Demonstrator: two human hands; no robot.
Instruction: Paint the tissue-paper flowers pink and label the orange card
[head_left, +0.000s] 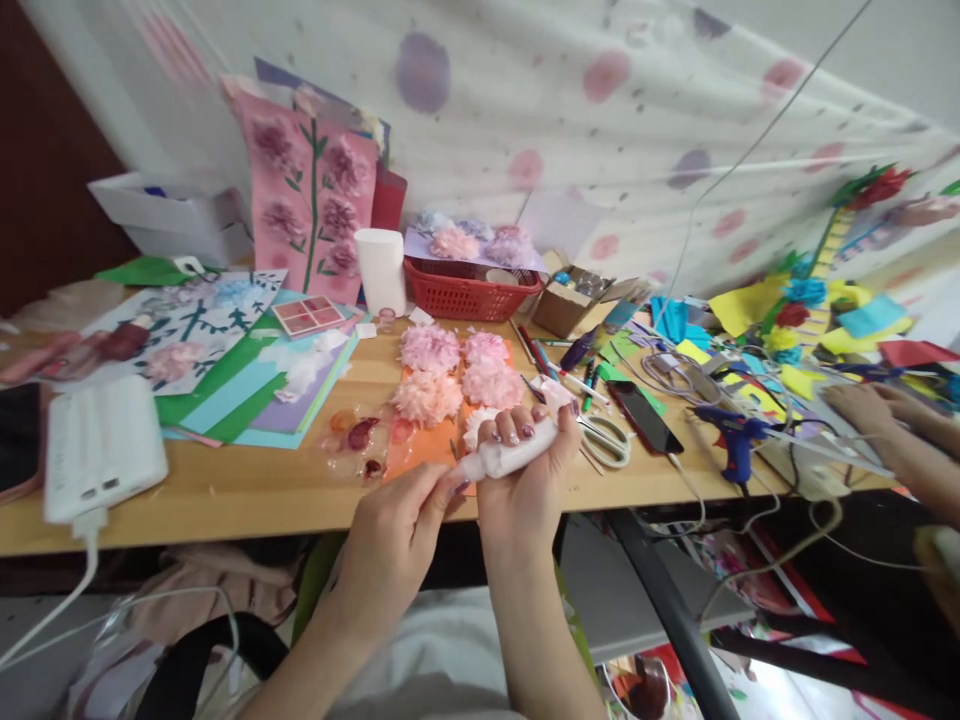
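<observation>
The right hand [529, 470] wraps all its fingers around a white glue tube [504, 458], holding it nearly level just off the near edge of the table [225, 495]. This turns its capped end toward the left hand [397, 530]. That hand pinches the tip between thumb and fingertips, closed tight on it, wrist bent up from a forearm that rises from the lower left. The right forearm comes almost straight up from below, palm facing the person. Just beyond the tube, pink paper flowers [450, 375] sit on an orange sheet [420, 445], and scissors [604, 440] lie just right of the grip. Another person's hand [862, 405] rests well off to the right.
</observation>
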